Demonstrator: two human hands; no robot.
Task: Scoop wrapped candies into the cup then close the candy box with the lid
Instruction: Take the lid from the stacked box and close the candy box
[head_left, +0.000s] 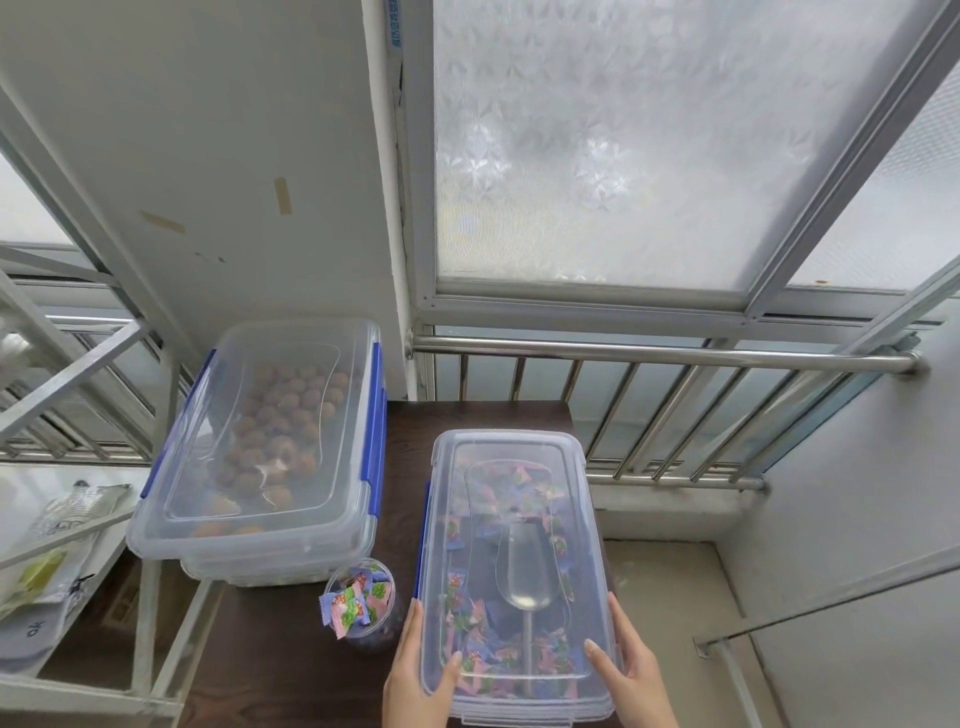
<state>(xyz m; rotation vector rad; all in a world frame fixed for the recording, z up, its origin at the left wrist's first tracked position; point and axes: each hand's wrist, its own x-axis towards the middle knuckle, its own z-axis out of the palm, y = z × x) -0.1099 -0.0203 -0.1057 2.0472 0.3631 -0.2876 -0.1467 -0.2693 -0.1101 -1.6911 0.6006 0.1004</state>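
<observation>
A clear candy box (597, 613) with blue side clips stands on the dark table, near its right edge. A clear lid (514, 447) lies on top of it. Through the lid I see several wrapped candies (467, 613) and a clear scoop (524, 571) lying inside. My left hand (415, 670) grips the lid's near left corner, thumb on top. My right hand (631, 670) grips the near right corner the same way. A clear cup (361, 603), heaped with wrapped candies, stands just left of the box.
A second lidded clear box (260, 447) of brown round things rests on a metal rack at the left. Packets (47, 566) lie on a lower shelf. A steel railing (665, 358) and frosted window stand behind the dark table (291, 654).
</observation>
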